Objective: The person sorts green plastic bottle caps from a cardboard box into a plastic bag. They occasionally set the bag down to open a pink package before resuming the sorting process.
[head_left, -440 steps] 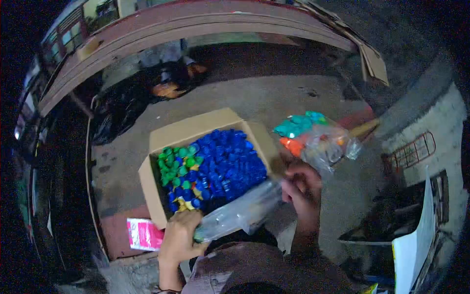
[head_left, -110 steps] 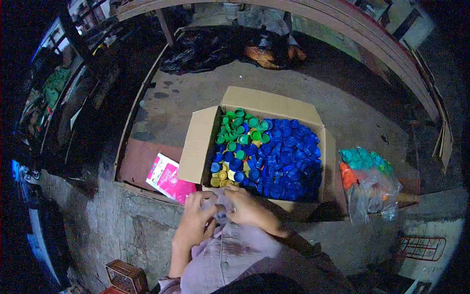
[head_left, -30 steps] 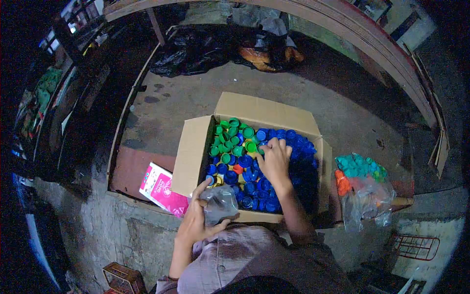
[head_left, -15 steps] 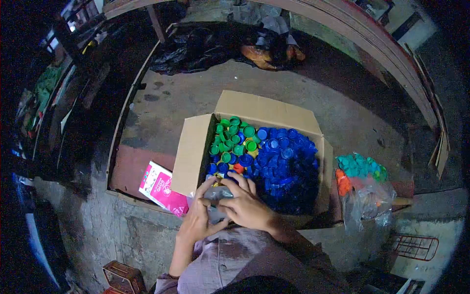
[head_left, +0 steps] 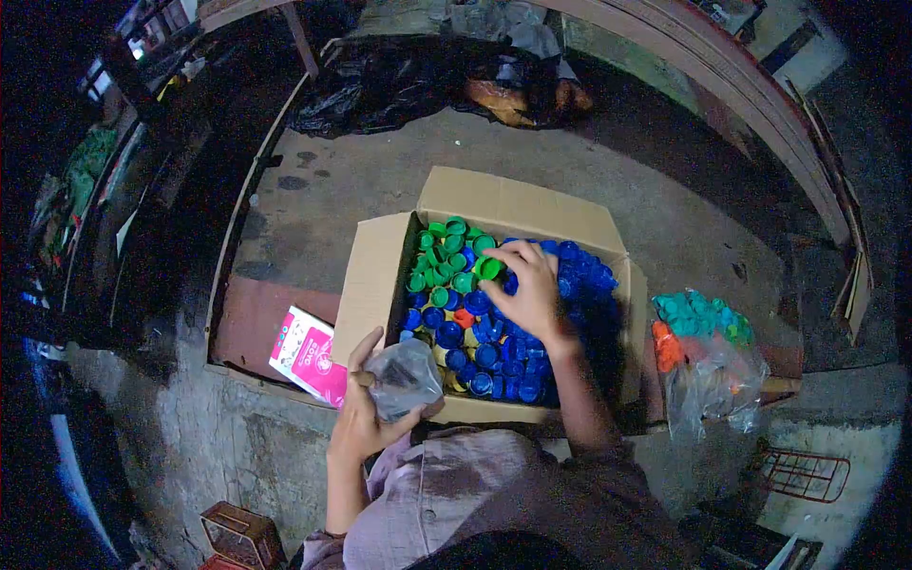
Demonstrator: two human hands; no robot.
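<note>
My left hand (head_left: 359,410) is closed on a clear plastic bag (head_left: 407,380), holding its mouth spread at the near left corner of a cardboard box (head_left: 372,275). Over the box, the thumb and forefinger of my right hand (head_left: 528,290) pinch a bright green bottle cap (head_left: 490,269). Darker green caps (head_left: 440,255) lie heaped in the box's far left part. Blue caps (head_left: 508,356) fill the middle and right, partly hidden by my right hand and forearm. A red-orange cap (head_left: 464,318) and a few yellow ones show among them.
A pink and white packet (head_left: 309,356) lies left of the box. To the right are bags of turquoise caps (head_left: 703,318) and orange caps (head_left: 668,347). Black plastic sheeting (head_left: 370,90) lies at the platform's back; a rusty metal crate (head_left: 242,534) stands below left.
My right hand has left the plastic bag and moved up and right over the box, onto the bright green cap. My left hand still holds the bag, now spread wider.
</note>
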